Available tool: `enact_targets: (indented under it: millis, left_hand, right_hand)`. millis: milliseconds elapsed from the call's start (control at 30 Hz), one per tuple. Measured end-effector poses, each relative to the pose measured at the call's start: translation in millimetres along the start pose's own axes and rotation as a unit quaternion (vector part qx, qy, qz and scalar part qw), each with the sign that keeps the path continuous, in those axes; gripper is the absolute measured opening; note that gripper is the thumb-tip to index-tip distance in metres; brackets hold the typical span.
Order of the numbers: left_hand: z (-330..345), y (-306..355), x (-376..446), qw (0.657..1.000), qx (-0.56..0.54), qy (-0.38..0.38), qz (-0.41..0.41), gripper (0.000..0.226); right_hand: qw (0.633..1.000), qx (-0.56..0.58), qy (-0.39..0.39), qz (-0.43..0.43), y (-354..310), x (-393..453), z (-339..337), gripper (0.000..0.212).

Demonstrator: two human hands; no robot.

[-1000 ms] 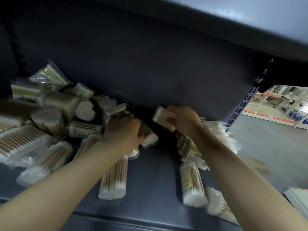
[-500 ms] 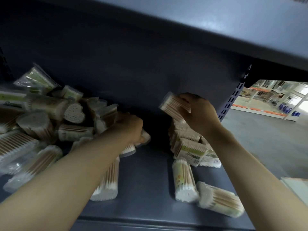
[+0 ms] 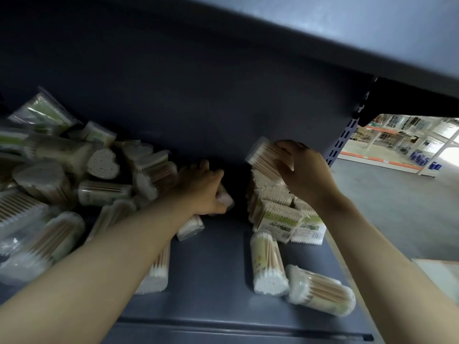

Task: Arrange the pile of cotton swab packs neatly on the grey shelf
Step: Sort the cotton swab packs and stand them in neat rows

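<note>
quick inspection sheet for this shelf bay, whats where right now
surface: dark grey metal shelf, bare strip down the middle
job's things: loose pile of clear cotton swab packs on the left; stacked green-labelled swab packs on the right; two clear round tubs of swabs lying in front
clutter: nothing seen
grippers: left hand grips a pack at the pile's edge; right hand holds a clear swab pack over the stack
cables: nothing seen
surroundings: upper grey shelf; bright warehouse floor to the right
</note>
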State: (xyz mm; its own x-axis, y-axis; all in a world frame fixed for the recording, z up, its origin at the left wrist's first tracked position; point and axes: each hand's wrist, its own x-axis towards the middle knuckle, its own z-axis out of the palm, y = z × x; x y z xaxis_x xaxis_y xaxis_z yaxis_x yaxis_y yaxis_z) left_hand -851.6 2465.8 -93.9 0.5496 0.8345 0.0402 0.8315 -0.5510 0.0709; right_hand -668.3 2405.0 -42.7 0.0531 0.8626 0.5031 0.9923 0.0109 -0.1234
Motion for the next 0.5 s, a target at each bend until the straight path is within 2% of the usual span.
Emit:
enact_targets:
  millis: [167,333,500]
  left_hand:
    - [-13.4,11.5,-13.5,0.997,-0.020,0.066,-0.023,0.067]
    - [-13.2,24.5,-32.5,0.992,-0.085,0.081,-0.037,0.069]
    - [-1.5,38.1,-53.9,0.991,-0.082,0.095,-0.035,0.071]
  right_hand:
    - [1.000,0.003,0.019,0.004,5.2,-7.9,-5.9,0.041]
    - [0.999,-0.002,0.011,0.038,15.0,-26.8,-11.3,0.041]
    - [0.998,0.005,-0.011,0.057,24.1,-53.1,-12.5,0.041]
